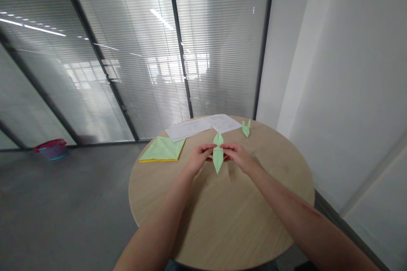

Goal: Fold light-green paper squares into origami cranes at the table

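Note:
Between both hands, above the round table, is a piece of folded light green paper (218, 161), long and narrow with a point at its near end. My left hand (201, 156) pinches its left edge near the middle. On the opposite edge, my right hand (235, 156) pinches it at about the same height. Some fingers of each hand are hidden behind the paper. Farther back to the right stands a small folded green paper crane (246, 128), apart from my hands.
The round wooden table (222, 220) carries a stack of green and yellow paper (163, 149) at the left. White sheets (190, 128), one of them a printed sheet (224, 123), lie along the far edge. A red and blue basket (52, 150) sits on the floor by the glass partition.

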A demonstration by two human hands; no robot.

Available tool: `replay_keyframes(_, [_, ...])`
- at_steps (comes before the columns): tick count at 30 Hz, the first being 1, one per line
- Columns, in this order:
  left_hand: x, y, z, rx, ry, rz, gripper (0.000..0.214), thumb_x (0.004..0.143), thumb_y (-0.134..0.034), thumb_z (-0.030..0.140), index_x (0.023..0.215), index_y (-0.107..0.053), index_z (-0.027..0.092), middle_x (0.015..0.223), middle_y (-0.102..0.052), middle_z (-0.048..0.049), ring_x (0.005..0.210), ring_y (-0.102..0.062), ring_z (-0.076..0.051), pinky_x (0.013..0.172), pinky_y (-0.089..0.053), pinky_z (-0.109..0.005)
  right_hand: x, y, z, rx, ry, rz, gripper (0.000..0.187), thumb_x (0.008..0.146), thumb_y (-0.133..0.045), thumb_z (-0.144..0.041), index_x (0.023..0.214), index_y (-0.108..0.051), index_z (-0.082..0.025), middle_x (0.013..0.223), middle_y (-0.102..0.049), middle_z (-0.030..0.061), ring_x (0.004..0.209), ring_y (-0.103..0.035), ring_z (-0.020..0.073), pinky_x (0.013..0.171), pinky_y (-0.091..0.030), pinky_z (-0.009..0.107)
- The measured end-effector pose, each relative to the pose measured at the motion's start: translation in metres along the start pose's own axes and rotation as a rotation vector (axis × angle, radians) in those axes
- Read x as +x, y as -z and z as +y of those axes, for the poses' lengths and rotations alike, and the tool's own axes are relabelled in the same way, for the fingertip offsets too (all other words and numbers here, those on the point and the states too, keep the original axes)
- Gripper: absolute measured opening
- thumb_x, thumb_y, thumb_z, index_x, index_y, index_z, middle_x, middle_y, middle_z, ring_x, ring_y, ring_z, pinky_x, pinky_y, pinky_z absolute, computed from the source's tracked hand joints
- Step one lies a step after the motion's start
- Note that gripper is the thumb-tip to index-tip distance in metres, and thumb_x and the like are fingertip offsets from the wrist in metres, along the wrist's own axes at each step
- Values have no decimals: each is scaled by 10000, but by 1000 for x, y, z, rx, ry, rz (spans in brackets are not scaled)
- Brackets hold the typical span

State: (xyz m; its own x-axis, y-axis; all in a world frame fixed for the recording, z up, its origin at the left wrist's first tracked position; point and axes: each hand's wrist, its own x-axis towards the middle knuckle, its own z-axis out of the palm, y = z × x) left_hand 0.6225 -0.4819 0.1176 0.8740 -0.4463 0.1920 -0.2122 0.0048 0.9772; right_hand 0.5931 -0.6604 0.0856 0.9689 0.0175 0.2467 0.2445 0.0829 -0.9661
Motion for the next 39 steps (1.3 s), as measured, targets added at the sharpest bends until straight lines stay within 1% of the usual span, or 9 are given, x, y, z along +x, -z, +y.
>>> replay_keyframes(3, [0,2,0,-16,4,-36,301,757,-636,313,997,-684,138,898,-711,-86,778,-647,-187,671,-514,-299,-1,1,-3,30,0,-25,331,735,-652,-358,1003,-687,-167,907,-711,85,756,-654,189,716,-515,339])
replay_keyframes(8, [0,4,0,-40,6,-61,349,744,-665,326,1038,-681,137,931,-714,-91,798,-647,-187,677,-510,-290,-3,1,-7,29,6,-42,323,727,-656,-308,1019,-691,-176,913,-713,79,776,-652,188,732,-510,342])
replay_keyframes(11, [1,5,-1,-41,9,-67,367,736,-676,335,1043,-685,134,941,-715,-96,798,-646,-188,683,-509,-291,-2,2,-6,10,8,-32,331,729,-654,-310,1035,-686,-187,901,-715,72,777,-651,188,722,-505,341])
replay_keyframes(16, [3,7,-3,-65,25,-71,389,716,-693,330,1052,-689,132,973,-714,-107,820,-649,-203,689,-509,-297,-2,4,-3,19,15,-37,326,744,-642,-316,1043,-686,-195,958,-707,80,821,-646,199,710,-506,342])
replay_keyframes(22, [3,9,-4,-98,17,-103,397,715,-697,302,1070,-682,124,991,-709,-117,832,-648,-207,695,-519,-301,-4,4,-7,32,11,-35,330,736,-655,-324,1043,-689,-208,960,-709,75,826,-644,200,702,-503,332])
replay_keyframes(30, [3,10,-5,-91,8,-89,380,713,-689,289,1054,-686,121,994,-705,-122,836,-649,-214,692,-525,-313,-5,2,-8,21,13,-42,347,735,-629,-291,1066,-678,-198,978,-707,80,837,-642,200,694,-503,321])
replay_keyframes(34, [3,9,-5,-88,12,-76,366,709,-691,281,1041,-690,124,962,-711,-113,811,-649,-202,683,-518,-296,-5,3,-6,-7,19,-48,348,732,-630,-279,1070,-678,-210,980,-706,67,833,-642,194,689,-508,316])
replay_keyframes(39, [3,7,-8,-70,18,-13,340,705,-691,287,1010,-700,139,929,-712,-92,784,-643,-190,679,-515,-297,-4,4,-3,-9,27,-61,341,746,-631,-288,1077,-671,-214,988,-704,66,890,-641,206,676,-514,305])
